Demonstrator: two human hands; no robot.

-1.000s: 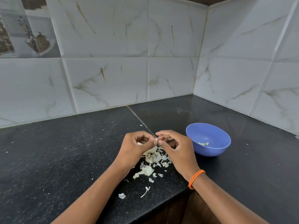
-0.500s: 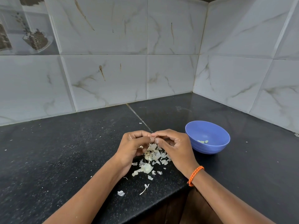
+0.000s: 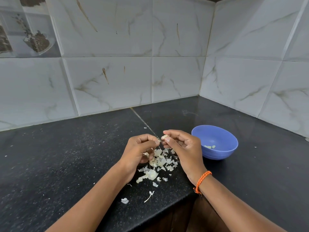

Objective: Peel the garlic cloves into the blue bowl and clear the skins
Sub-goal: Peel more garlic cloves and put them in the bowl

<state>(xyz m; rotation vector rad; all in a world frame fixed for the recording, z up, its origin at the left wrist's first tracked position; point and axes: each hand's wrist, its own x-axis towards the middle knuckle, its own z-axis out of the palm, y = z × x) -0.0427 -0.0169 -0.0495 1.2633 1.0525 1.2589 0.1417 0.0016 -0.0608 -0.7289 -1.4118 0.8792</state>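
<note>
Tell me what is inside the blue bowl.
A few pale peeled garlic pieces lie at the bottom of the blue bowl. The right hand covers its near-left rim, nothing more.

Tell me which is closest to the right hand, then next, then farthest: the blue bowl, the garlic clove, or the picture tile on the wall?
Measured from the right hand in the head view:
1. Garlic clove: pinched in that hand's fingertips, so it touches.
2. Blue bowl: on the counter just to the hand's right, apart from it.
3. Picture tile: far off, on the wall at upper left.
</note>
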